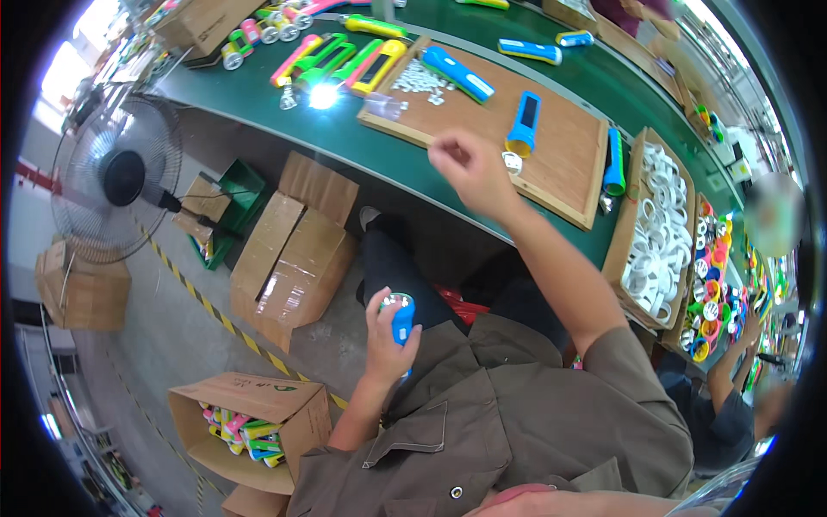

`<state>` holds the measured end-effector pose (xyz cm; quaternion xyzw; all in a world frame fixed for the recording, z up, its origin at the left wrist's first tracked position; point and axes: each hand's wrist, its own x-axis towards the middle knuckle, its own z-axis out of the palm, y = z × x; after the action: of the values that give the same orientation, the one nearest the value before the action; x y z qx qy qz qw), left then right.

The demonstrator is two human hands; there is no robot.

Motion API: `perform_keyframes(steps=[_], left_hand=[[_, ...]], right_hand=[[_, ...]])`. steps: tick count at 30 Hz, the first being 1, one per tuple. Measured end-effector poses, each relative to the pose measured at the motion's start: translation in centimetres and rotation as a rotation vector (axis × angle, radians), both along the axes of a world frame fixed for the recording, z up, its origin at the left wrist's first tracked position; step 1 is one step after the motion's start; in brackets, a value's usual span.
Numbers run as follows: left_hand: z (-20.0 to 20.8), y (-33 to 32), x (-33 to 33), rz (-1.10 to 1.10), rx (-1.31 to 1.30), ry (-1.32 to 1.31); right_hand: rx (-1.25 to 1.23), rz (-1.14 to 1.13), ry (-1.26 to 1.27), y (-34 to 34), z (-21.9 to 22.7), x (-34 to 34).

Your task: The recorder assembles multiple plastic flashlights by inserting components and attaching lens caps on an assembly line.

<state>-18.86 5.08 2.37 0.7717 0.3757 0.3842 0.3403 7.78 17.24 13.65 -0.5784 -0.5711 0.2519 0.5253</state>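
Note:
My left hand (389,340) is wrapped round a blue flashlight (402,320) above my lap, its clear lens end facing up. My right hand (469,168) hovers over the front edge of a wood-framed brown tray (482,129), fingers curled together; whatever they may pinch is hidden. Close by on the tray lie a blue-and-yellow flashlight body (524,125) with a dark panel and a white ring part (512,162). Farther back are another blue flashlight (457,75) and a heap of small white parts (418,79). A clear plastic cup-like piece (385,106) rests at the tray's left corner.
Several colourful flashlights (340,65), one shining, lie on the green bench left of the tray. Boxes of white rings (659,233) and coloured rings (711,284) stand right. A fan (121,177), cardboard boxes (289,258) and a box of flashlights (250,392) are left. Another person (719,414) sits at right.

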Motion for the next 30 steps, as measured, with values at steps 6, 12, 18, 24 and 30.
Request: perform_keyframes(steps=[6,12,18,24,30], left_hand=[[0.0,-3.5,-2.3,0.086,-0.072,-0.003],[-0.1,-3.6,-5.0,0.212,-0.134,0.018],[-0.1,-2.0,-4.3,0.124,-0.112,0.006],[0.1,-1.3,-2.5,0.041,-0.105,-0.013],[-1.3,-1.5,-1.4,-0.018,-0.099,-0.021]], right_hand=[[-0.14,-0.198,-0.602,12.1,-2.1,0.0],[-0.18,-0.207,-0.585,13.8,-4.4,-0.3],[-0.085,-0.219,-0.447,14.0,-5.9,-0.1],[0.019,-0.237,-0.312,12.3,-5.2,0.5],[0.078,-0.057,0.836,-2.0,-2.0,-1.7]])
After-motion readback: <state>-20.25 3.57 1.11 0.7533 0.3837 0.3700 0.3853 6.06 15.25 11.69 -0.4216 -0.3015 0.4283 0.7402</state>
